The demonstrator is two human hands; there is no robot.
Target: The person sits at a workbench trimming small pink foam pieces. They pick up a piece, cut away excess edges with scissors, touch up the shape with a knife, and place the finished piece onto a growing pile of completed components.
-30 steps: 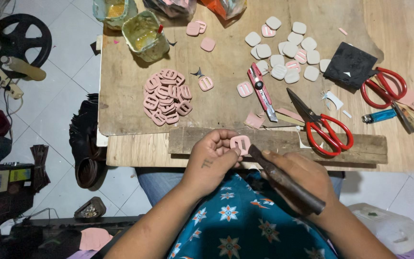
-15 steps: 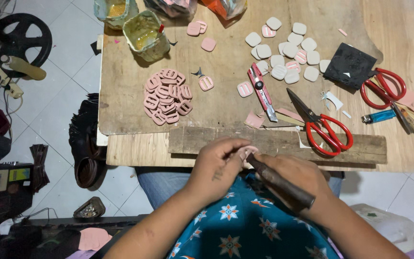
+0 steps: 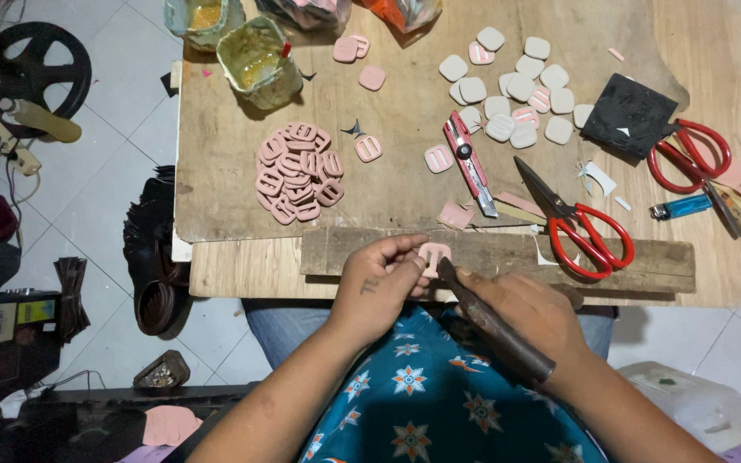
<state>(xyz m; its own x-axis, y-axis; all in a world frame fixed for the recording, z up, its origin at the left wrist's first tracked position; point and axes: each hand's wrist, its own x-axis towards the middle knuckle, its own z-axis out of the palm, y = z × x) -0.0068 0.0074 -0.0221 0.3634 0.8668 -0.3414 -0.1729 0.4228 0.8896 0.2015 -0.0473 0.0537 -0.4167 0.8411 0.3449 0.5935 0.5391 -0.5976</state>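
My left hand (image 3: pixel 381 279) pinches a small pink buckle piece (image 3: pixel 433 255) at the front edge of the wooden table (image 3: pixel 216 197), over a wooden strip (image 3: pixel 636 257). My right hand (image 3: pixel 529 313) grips a dark, worn tool (image 3: pixel 495 324) whose tip meets the lower right of the pink piece. A heap of several finished pink buckles (image 3: pixel 298 171) lies on the table to the left. Several pale square pieces (image 3: pixel 512 86) are spread at the back right.
Red utility knife (image 3: pixel 468 161), red scissors (image 3: pixel 583 223), a second red pair (image 3: pixel 688 154), a black square pad (image 3: pixel 629 116), a blue lighter (image 3: pixel 681 207) and two glue tubs (image 3: pixel 259 62) stand on the table. A black wheel (image 3: pixel 27 73) sits on the tiled floor at left.
The pink piece has been turned a little in my left fingers, and the tool tip has stayed against it. Both hands stay at the table's front edge.
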